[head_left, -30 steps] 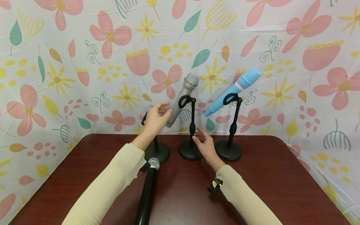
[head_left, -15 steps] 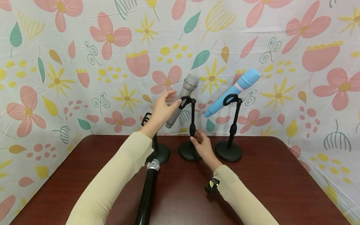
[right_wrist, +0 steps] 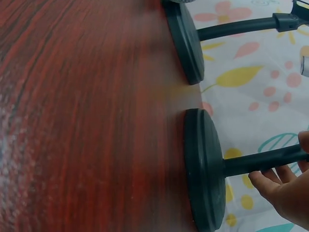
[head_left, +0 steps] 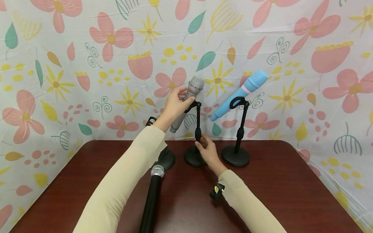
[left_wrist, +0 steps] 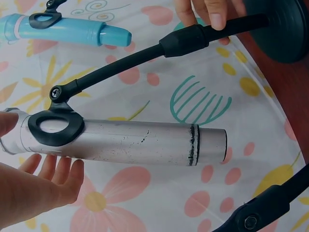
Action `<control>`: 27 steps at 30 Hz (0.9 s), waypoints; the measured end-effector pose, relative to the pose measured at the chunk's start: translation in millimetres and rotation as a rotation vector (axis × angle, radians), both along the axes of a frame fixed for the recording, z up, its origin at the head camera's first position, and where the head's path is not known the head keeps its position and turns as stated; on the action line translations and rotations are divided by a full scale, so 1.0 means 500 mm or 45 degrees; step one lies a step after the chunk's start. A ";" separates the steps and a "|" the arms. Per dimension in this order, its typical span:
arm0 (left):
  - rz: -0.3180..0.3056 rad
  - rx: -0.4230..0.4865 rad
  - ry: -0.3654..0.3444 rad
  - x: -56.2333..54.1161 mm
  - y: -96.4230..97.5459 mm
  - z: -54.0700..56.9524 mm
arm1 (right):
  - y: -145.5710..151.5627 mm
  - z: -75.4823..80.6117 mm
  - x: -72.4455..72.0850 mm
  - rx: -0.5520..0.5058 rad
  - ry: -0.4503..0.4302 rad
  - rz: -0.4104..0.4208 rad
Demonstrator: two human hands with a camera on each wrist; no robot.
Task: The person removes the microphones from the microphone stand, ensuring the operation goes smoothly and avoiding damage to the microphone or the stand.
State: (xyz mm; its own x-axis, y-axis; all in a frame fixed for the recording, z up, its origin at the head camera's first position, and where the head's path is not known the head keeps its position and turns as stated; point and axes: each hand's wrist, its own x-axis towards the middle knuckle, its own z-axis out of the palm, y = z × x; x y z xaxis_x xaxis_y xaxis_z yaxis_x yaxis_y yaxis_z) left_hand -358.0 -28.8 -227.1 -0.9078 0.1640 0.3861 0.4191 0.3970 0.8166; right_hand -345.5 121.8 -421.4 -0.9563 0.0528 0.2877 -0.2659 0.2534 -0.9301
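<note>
The silver microphone [left_wrist: 140,141] is being supported at the clip [left_wrist: 76,128] of the middle stand [head_left: 198,124], its mesh head being aimed toward 1 o'clock and its tail toward 7 in the head view. Just below that head, it is being gripped by the left hand [head_left: 174,105], the thumb being laid over one side and the fingers being curled at the opposite edge; how firmly they are being pressed cannot be told. At 6 o'clock below the clip, the pole is being pinched between the thumb and fingers of the right hand [head_left: 208,151], just above the round base [right_wrist: 205,169].

Toward 2 o'clock from the right hand, a blue microphone [head_left: 240,92] is being carried, tilted, by the right stand [head_left: 243,119]. At 9 o'clock from the middle base, the left stand [head_left: 166,160] is being partly hidden by the left sleeve [head_left: 124,187]. Toward 7 o'clock, a black microphone [head_left: 150,203] is being borne flat by the red-brown table [head_left: 300,194], its silver head being pointed nearly to 12, beside the left stand's base. The scene is being backed by a flowered cloth [head_left: 226,26].
</note>
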 end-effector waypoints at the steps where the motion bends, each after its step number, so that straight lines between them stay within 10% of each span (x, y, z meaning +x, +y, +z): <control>1: 0.004 -0.004 -0.001 -0.001 0.002 0.001 | 0.000 -0.002 -0.001 0.008 -0.001 -0.006; 27: 0.111 0.028 -0.002 0.005 0.027 -0.006 | -0.010 -0.013 -0.019 0.143 0.161 -0.163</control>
State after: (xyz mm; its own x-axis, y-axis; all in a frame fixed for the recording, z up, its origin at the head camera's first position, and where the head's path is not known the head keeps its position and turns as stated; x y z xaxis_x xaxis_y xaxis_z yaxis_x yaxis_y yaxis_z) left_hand -355.7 -15.1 -230.0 -0.9190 0.0760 0.3870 0.3821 0.4141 0.8262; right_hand -355.2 116.9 -428.0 -0.8999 0.1323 0.4156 -0.3374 0.3926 -0.8556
